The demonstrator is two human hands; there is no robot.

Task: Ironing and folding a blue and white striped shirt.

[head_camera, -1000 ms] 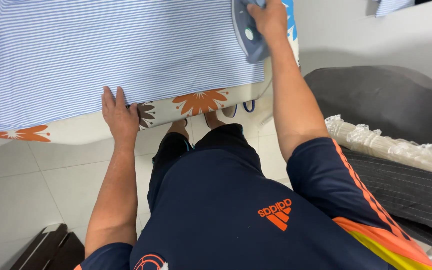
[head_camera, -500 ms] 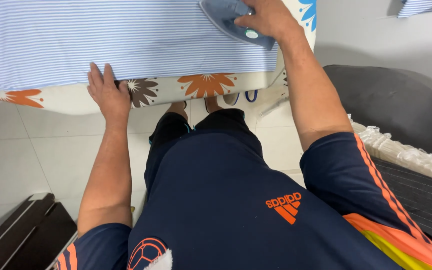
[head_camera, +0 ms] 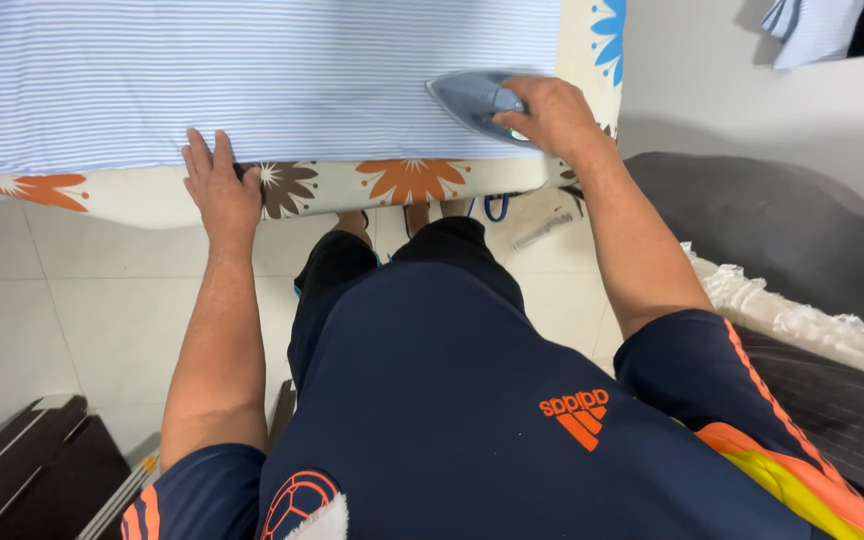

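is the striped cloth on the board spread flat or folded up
Spread flat. The striped cloth lies smooth across the ironing board, its edge pinned by the left hand, while the right hand holds the iron on it.

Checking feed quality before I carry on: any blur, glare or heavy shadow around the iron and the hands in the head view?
Head view: evenly lit, no glare on the striped cloth; the iron under the right hand looks slightly soft, its details unclear; the left hand at the cloth's edge is sharp; only soft shadows under the ironing board; wide-angle stretch at the frame edges.
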